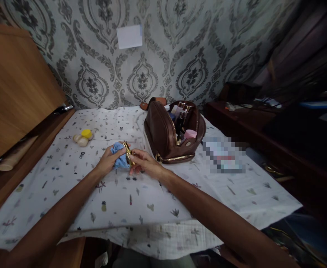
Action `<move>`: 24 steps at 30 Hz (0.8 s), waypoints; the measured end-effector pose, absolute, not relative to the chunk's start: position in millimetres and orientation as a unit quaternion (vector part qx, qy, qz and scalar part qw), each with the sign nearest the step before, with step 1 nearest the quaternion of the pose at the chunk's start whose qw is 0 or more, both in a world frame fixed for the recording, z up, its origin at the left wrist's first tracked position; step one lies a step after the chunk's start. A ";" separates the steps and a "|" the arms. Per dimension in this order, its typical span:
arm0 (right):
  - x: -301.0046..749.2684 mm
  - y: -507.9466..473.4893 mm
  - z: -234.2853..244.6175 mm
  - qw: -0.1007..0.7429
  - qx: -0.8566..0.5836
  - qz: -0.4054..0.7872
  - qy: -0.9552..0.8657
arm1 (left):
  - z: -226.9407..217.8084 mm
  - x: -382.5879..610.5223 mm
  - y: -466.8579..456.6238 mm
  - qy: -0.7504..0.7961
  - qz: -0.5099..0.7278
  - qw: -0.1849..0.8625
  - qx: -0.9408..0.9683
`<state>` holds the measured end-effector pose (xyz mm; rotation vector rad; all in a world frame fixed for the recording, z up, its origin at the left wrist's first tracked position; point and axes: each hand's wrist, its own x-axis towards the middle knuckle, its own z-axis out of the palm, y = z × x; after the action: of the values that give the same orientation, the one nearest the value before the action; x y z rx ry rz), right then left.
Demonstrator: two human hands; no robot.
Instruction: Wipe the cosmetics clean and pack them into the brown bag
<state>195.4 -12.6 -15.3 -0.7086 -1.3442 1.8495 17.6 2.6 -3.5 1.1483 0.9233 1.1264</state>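
My left hand [109, 160] is closed around a crumpled light blue cloth [121, 160] above the middle of the table. A shiny gold metallic piece [128, 149] lies against the cloth's right side; its exact kind is hard to make out. The fingers of my right hand [146, 162] are closed on this gold piece, meeting the left hand's bundle. Just beyond my right hand stands a brown leather toiletry bag [160, 128], unzipped at the top. Bottles, tubes and a pink-lidded jar [190, 134] fill it.
White patterned cloth [113, 203] covers the table. Beige rounded items [81, 140] and a yellow cap [86, 133] lie at the left. A pixelated flat object [225, 156] rests right of the bag. Wooden furniture [18, 85] borders the left side; a dark shelf [244, 126] borders the right.
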 end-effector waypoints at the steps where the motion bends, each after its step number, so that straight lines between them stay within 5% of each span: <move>1: 195.2 -12.5 -15.2 0.365 -0.277 0.719 -0.523 | -3.7 17.5 2.4 0.394 0.481 0.602 0.501; 13: 192.6 -15.7 -14.3 0.355 -0.282 0.714 -0.533 | 0.4 19.7 0.7 0.444 0.512 0.554 0.483; 24: 192.5 -13.1 -15.7 0.329 -0.247 0.752 -0.516 | -0.6 17.4 0.1 0.400 0.450 0.628 0.494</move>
<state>192.5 -13.1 -15.7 -0.6460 -1.3489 1.9669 17.4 0.1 -0.6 1.1313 0.9160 1.0308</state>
